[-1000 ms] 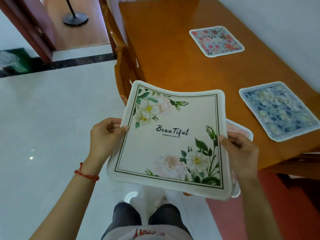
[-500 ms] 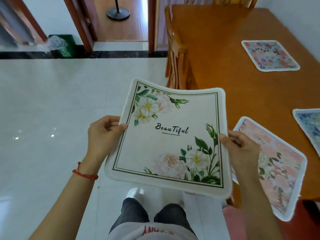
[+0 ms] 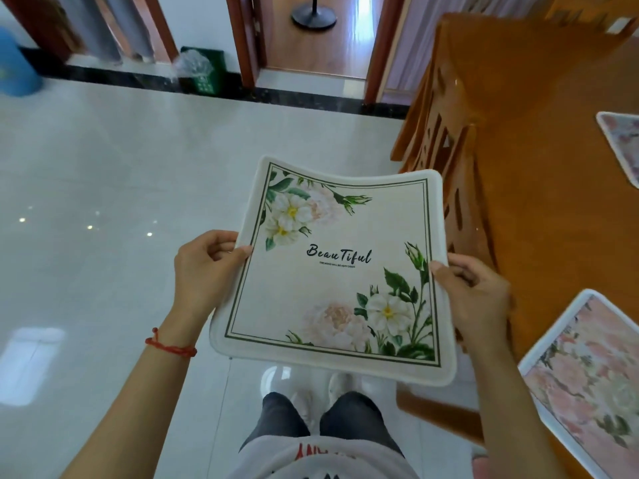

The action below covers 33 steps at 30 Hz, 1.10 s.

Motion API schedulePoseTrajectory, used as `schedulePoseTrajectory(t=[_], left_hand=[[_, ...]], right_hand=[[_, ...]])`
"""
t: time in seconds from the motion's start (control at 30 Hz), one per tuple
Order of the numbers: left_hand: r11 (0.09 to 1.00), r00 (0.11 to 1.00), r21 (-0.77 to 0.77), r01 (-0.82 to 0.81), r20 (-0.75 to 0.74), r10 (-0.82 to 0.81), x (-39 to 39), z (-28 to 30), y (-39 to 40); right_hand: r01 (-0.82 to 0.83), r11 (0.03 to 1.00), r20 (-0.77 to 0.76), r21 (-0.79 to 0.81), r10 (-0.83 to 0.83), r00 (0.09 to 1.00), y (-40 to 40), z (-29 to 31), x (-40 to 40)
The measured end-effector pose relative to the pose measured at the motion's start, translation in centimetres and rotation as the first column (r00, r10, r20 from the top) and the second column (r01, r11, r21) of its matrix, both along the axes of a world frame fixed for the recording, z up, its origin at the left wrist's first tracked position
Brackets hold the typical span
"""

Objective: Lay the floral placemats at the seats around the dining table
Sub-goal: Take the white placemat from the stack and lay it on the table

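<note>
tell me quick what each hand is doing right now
Left hand: grips the white floral placemat by its left edge.
Right hand: grips its right edge.

Cream placemat [image 3: 332, 271] with green double border, white and pink flowers at two opposite corners, "Beautiful" printed at centre. Held face-up over the floor, far edge sagging, not on the desk [image 3: 539, 209]. Pink floral placemat [image 3: 587, 378] lies flat on the desk at 4 o'clock. Another floral placemat [image 3: 622, 143] at 2 o'clock, cut by frame edge.

Red string bracelet [image 3: 171, 348], dark trousers [image 3: 349, 421], white red-printed shirt [image 3: 321, 459], bare forearms.
</note>
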<state>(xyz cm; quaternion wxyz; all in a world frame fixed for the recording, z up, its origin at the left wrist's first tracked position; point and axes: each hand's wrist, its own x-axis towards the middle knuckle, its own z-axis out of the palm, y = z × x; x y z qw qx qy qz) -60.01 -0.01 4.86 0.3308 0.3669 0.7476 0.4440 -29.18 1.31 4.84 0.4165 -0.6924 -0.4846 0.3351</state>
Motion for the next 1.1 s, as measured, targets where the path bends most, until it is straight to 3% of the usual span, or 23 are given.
schedulePoseTrajectory(t=[0.7, 1.1], left_hand=[[0.998, 0.997, 0.009, -0.069, -0.041, 0.069, -1.3, 0.0, 21.3], [0.999, 0.999, 0.039, 0.024, -0.036, -0.022, -5.6, -0.3, 36.9]], right_hand=[[-0.084, 0.994, 0.006, -0.073, 0.085, 0.996, 23.6, -0.4, -2.6], [0.041, 0.999, -0.025, -0.027, -0.041, 0.999, 36.5, -0.4, -7.1]])
